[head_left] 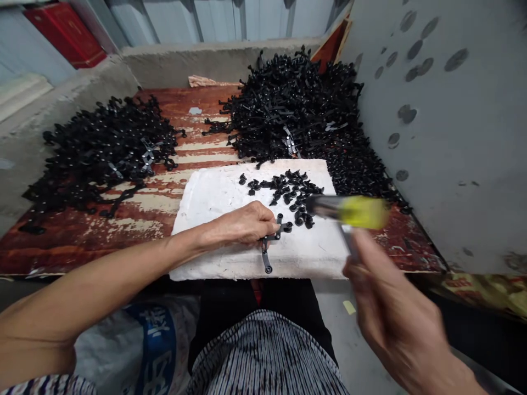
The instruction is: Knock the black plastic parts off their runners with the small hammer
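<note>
White slab (209, 195), left hand (242, 225) on black part (267, 259); right hand (391, 299), yellow-handled tool (362, 213)

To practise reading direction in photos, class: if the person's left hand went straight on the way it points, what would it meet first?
The branched black plastic part lying just ahead of the left hand, apparently touching its fingertips, though depth is unclear from here.

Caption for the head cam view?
Left hand pins a black sprue on white padding; right hand holds a blurred yellow-handled tool.
</note>
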Demonstrator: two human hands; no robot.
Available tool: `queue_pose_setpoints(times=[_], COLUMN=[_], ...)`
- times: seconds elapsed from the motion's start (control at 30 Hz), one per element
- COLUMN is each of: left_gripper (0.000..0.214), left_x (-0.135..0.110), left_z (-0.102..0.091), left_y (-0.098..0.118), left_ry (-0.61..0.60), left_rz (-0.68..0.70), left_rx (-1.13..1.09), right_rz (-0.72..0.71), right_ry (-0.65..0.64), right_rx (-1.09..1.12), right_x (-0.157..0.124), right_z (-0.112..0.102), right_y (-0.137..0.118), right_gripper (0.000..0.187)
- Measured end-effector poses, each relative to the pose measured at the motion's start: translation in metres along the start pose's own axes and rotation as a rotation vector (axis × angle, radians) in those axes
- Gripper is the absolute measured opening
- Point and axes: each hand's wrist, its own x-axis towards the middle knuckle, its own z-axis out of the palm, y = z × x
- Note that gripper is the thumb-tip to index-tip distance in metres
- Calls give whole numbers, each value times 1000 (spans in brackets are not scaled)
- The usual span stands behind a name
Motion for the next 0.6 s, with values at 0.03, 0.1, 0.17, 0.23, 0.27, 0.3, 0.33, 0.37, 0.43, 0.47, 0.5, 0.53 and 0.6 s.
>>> queue_pose_setpoints(times=[0.03,0.1,0.17,0.23,0.27,0.3,0.33,0.37,0.43,0.47,0.5,0.53,0.6], left_gripper=[27,27,27,27,27,26,26,26,26,26,26,25,25], left_x=[0,-1,-2,-3,-3,-3,-3,-4,-5,-7,-8,-11,-16], left_z=[1,2,3,3,2,2,2,2,4,6,10,14,22], left_y=[0,1,1,1,1,0,1,2,6,9,13,17,24], left_ry=[3,1,-2,-5,-6,-8,-10,-11,-23,-39,-65,-99,-161], left_rz=[6,13,21,7,7,20,42,71,149,191,236,286,377], left_rx=[1,8,12,11,13,22,41,67,129,160,188,213,258], right_rz=[-54,-142,-155,-152,-141,-111,-62,2,130,183,233,295,418], right_ry=[-69,-114,-20,34,-18,-60,-92,-94,-29,2,13,-2,-71], right_rx=[-66,-168,-197,-199,-184,-157,-119,-76,3,39,84,156,342], right_x=[1,2,2,2,2,4,6,9,17,22,27,32,39], right_z=[1,2,2,3,3,3,3,3,4,4,6,7,12], right_y=[2,6,8,8,8,8,7,5,2,1,0,0,1], right_gripper=[69,70,74,74,69,63,56,49,37,32,27,22,20])
